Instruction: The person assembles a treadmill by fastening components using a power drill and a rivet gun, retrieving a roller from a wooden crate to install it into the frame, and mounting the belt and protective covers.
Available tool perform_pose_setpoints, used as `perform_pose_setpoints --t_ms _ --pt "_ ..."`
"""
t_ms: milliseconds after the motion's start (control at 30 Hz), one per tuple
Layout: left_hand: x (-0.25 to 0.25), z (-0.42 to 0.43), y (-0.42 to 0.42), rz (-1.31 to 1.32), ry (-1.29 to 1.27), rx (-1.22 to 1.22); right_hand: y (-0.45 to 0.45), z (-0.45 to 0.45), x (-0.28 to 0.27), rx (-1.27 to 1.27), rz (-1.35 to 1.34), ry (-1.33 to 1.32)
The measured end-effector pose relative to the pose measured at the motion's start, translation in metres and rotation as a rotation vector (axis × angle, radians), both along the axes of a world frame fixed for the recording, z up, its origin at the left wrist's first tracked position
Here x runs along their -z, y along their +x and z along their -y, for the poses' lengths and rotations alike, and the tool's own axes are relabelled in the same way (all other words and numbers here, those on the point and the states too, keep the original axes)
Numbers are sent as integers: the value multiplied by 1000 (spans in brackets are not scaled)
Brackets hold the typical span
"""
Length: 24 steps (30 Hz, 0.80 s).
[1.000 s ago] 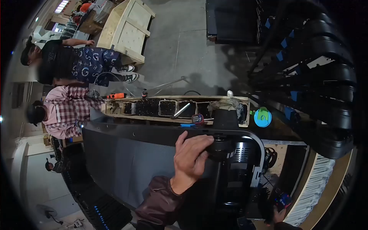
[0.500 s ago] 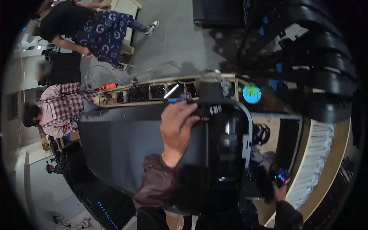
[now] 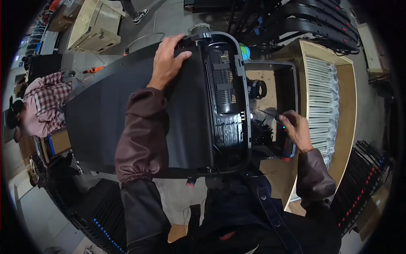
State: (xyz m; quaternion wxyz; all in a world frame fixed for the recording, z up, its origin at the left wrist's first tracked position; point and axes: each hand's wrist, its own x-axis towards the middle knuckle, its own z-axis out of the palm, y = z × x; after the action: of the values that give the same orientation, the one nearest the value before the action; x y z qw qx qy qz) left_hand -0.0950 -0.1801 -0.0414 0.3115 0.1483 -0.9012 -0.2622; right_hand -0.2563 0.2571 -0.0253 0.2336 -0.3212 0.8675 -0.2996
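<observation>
A large black treadmill base (image 3: 169,127) lies across the middle, its belt facing up and its motor bay (image 3: 224,84) uncovered at the right end. My left hand (image 3: 167,61) rests on its far edge near that bay, thumb spread from the fingers. To the right of the frame, my right hand (image 3: 298,131) is wrapped around a cordless screwdriver (image 3: 288,148), with a green light showing and a thin bit pointing left. Below it sits a dark open bin (image 3: 294,84) with a coil of black cable (image 3: 257,89) and loose small parts inside.
A wooden crate (image 3: 302,55) of plastic-wrapped pale rods stands right of the bin. Several black frames (image 3: 313,21) are stacked beyond. A person in a checked shirt (image 3: 48,95) is at the left, near an orange tool (image 3: 94,70). Another wooden crate (image 3: 99,27) stands far left.
My view has shifted, bringing more of the motor bay into sight. My left hand stays at the far edge, its thumb now wider apart. The screwdriver has turned and now points left.
</observation>
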Motion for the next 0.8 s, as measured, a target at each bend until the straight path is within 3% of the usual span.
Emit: perform_pose_setpoints --t_ms 100,200,233,333,433,567,667,767,800 --pt "-7 -17 40 127 135 -56 53 37 -39 -72 58 -174" --pt "4 -41 93 110 106 -30 97 46 -38 -216 105 -372" --pt "7 -52 111 163 137 -13 106 52 -41 -309 23 -320" --pt "12 -100 167 168 181 -21 140 79 -13 -231 318 -209" --pt "15 -147 208 175 181 -37 167 116 10 -203 218 52" --pt "13 -196 236 167 160 6 192 133 28 -75 -50 -44" --pt "13 -212 226 156 148 14 191 135 48 -30 -39 -176" --pt "12 -214 217 183 164 44 184 116 27 -87 59 -263" --pt "9 -213 214 178 158 51 175 105 16 -183 30 -162"
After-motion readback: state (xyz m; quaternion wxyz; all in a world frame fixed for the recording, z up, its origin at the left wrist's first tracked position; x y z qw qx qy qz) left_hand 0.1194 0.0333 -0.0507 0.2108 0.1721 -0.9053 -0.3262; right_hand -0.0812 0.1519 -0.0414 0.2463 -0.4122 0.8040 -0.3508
